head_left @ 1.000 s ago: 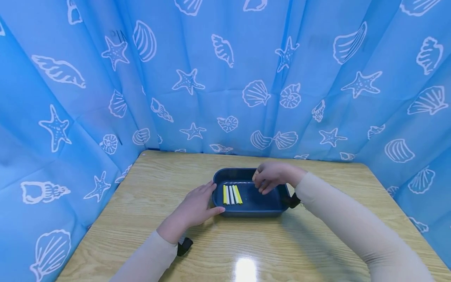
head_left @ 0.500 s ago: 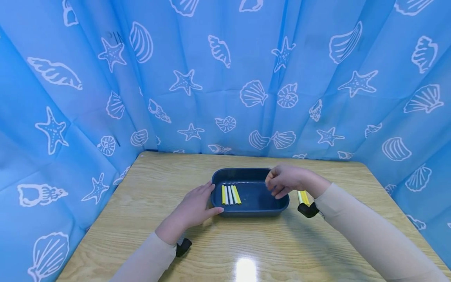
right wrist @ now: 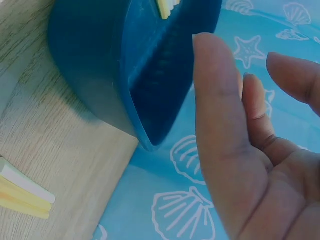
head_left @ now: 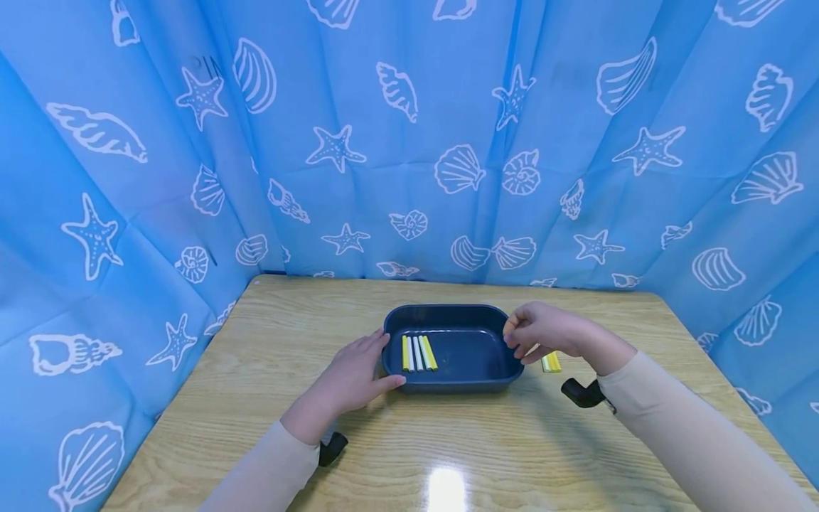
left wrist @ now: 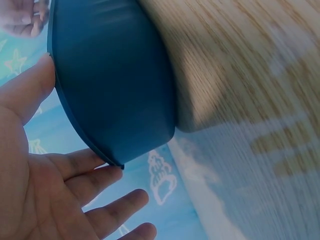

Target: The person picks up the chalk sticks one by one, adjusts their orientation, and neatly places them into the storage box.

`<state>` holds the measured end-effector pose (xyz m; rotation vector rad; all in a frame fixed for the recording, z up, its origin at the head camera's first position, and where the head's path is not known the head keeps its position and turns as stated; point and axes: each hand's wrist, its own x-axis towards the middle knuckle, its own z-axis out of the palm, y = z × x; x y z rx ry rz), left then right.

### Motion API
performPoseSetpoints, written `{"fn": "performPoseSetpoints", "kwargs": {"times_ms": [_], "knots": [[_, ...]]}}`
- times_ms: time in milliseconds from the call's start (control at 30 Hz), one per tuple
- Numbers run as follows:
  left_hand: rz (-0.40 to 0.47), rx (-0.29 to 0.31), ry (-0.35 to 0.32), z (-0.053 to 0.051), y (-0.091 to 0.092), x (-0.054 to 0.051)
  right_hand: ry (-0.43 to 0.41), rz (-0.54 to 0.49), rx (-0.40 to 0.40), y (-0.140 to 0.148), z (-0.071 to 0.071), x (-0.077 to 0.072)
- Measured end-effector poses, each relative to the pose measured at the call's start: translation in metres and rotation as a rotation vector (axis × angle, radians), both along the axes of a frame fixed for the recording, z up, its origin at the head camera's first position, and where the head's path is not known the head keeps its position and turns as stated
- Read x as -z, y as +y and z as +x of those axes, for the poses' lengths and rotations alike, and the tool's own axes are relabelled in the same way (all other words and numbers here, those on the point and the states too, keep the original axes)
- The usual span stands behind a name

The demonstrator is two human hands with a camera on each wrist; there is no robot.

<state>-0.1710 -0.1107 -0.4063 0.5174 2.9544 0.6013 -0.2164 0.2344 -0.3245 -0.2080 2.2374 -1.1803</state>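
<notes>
A dark blue tray (head_left: 456, 385) stands on the table with several yellow and white sticks (head_left: 419, 353) lying side by side at its left end. My left hand (head_left: 350, 377) rests on the tray's left end; in the left wrist view the thumb and fingertips of that hand (left wrist: 65, 190) touch the rim, fingers spread. Over the tray's right end hovers my right hand (head_left: 544, 333), bent at the fingers, with nothing visible in it. The right wrist view shows this hand (right wrist: 265, 145) with thumb and fingers apart, beside the tray (right wrist: 95, 65).
More yellow and white sticks (head_left: 551, 362) lie on the wooden table (head_left: 384, 455) right of the tray, partly behind my right hand; the right wrist view shows them (right wrist: 25, 192) too. A blue curtain (head_left: 409, 171) with white shells and starfish hangs around the table's back and sides.
My right hand has moved right, from above the middle of the tray to its right end, and the sticks on the right have come into sight. The left hand stays on the tray.
</notes>
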Motion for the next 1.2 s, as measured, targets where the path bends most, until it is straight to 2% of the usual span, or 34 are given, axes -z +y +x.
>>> {"fn": "performPoseSetpoints", "kwargs": {"times_ms": [333, 700, 967, 1200], "knots": [[0.002, 0.004, 0.006, 0.0, -0.001, 0.002, 0.07, -0.035, -0.001, 0.013, 0.012, 0.0], [0.0, 0.005, 0.005, -0.001, -0.002, 0.005, 0.17, 0.003, 0.065, 0.033, 0.022, 0.006], [-0.003, 0.009, 0.002, -0.001, -0.003, 0.005, 0.245, 0.035, 0.126, 0.049, 0.028, 0.017], [-0.008, 0.008, 0.005, -0.003, -0.001, 0.006, 0.288, 0.113, 0.193, 0.06, 0.028, 0.03]]}}
